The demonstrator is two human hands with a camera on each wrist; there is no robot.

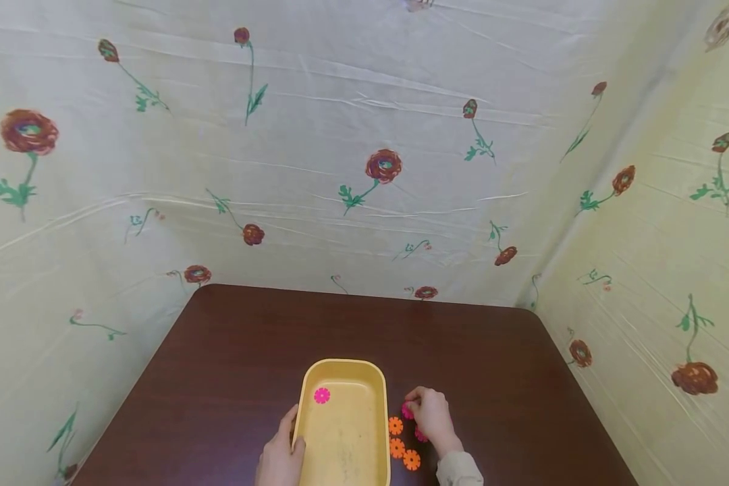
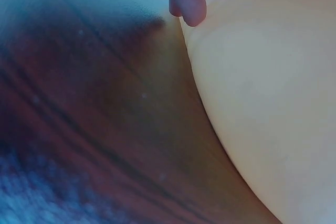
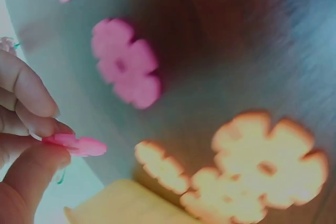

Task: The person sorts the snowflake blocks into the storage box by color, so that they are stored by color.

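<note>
At the bottom centre of the head view, the left hand (image 1: 281, 457) rests against the left wall of the yellow tray (image 1: 306, 405), thumb on the rim and fingers relaxed, bracing it rather than clasping it; the left wrist view shows one fingertip against the tray wall and little else. To the right of the tray, the right hand (image 1: 433, 417) has its grip closed on a pink flower disc (image 3: 76, 145), pinched between thumb and fingers, as the right wrist view shows. Just right of the tray, three orange discs (image 1: 401, 444) lie on the worktop (image 1: 231, 351), and another pink disc (image 1: 421, 435) shows partly beneath the right hand. Further up, inside the tray near its upper left corner, lies one pink disc (image 1: 322, 395). Judged from this layout, the transfer is at an early stage: one disc is in the tray, one is in hand, and at least four remain on the worktop.
</note>
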